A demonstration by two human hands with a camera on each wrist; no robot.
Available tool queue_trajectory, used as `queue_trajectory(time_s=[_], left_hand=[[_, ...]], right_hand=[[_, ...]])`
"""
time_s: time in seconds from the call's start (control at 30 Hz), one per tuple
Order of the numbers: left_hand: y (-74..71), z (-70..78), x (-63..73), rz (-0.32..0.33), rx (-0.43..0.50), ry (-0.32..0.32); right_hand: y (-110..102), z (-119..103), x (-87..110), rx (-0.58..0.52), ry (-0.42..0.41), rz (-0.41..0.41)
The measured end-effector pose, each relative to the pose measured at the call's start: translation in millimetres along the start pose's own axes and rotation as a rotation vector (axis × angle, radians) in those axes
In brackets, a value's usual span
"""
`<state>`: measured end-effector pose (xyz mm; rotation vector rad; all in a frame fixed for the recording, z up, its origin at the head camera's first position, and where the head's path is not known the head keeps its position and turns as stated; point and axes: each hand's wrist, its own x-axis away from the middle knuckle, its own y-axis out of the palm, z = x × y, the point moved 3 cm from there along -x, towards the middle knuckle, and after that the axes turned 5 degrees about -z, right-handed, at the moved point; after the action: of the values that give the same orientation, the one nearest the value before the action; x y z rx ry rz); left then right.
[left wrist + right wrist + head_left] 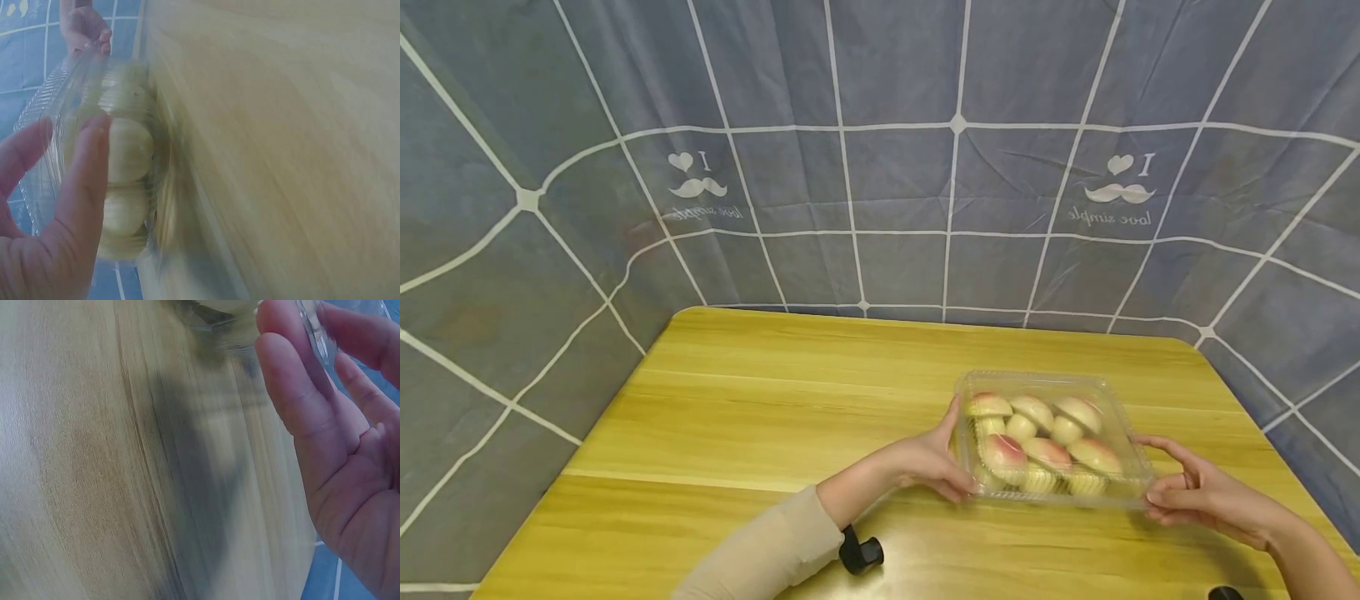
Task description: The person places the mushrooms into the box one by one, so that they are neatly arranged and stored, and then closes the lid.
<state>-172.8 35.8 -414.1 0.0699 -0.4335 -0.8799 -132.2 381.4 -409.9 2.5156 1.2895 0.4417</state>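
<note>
A clear plastic clamshell box (pixel 1126 417) holds several round, pale yellow, pink-blushed fruits like peaches (pixel 1048 454). My left hand (pixel 932 458) grips its left side, thumb up along the wall and fingers at the front corner. At the opposite side, my right hand (pixel 1210 492) pinches the edge near the front right corner. The left wrist view has the box's ribbed side beside the left thumb and a finger, with the right hand (pixel 84 28) beyond. In the right wrist view, the plastic rim (pixel 319 331) lies between the right fingers, above the wood.
The box is over the right part of a yellow wood-grain table (pixel 760 392). A grey curtain (pixel 895 175) with white grid lines encloses the back and sides. Black wrist devices show at the left cuff (pixel 861 552) and at the bottom right edge.
</note>
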Motion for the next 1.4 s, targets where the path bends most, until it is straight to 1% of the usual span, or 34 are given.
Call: queue_trajectory(time_s=[0.17, 0.3, 0.5, 0.63, 0.77, 0.87, 1.07, 1.3, 1.4], left_hand=[[1.0, -2.5, -1.3, 0.026, 0.022, -0.019], [1.6, -6.3, -3.4, 0.036, 0.030, -0.020], [1.3, -9.3, -4.2, 0.057, 0.002, -0.011], [1.6, -7.7, -4.2, 0.063, -0.029, 0.002], [1.6, -5.7, -4.2, 0.072, -0.060, -0.005], [2.0, -4.8, -4.6, 0.082, -0.063, -0.005], [6.4, -4.4, -6.8, 0.079, -0.062, -0.010], [10.0, 0.2, -6.2, 0.125, -0.179, -0.037], [11.6, 1.8, -5.8, 0.140, -0.194, -0.052]], right_hand=[[-0.7, 2.1, -1.9, -0.018, 0.009, 0.004], [-1.5, 4.1, -2.3, -0.034, 0.011, -0.002], [-2.2, 6.5, -6.2, -0.020, 0.012, -0.010], [-3.0, 6.3, -7.0, -0.034, 0.004, -0.018], [-3.3, 5.5, -7.3, -0.043, -0.007, -0.039], [-3.8, 4.1, -7.2, -0.036, -0.003, -0.047], [-5.3, 0.3, -3.5, -0.010, 0.017, -0.069], [-4.8, -2.1, -4.6, -0.063, 0.057, -0.100], [-4.7, -2.4, -4.6, -0.081, 0.067, -0.114]])
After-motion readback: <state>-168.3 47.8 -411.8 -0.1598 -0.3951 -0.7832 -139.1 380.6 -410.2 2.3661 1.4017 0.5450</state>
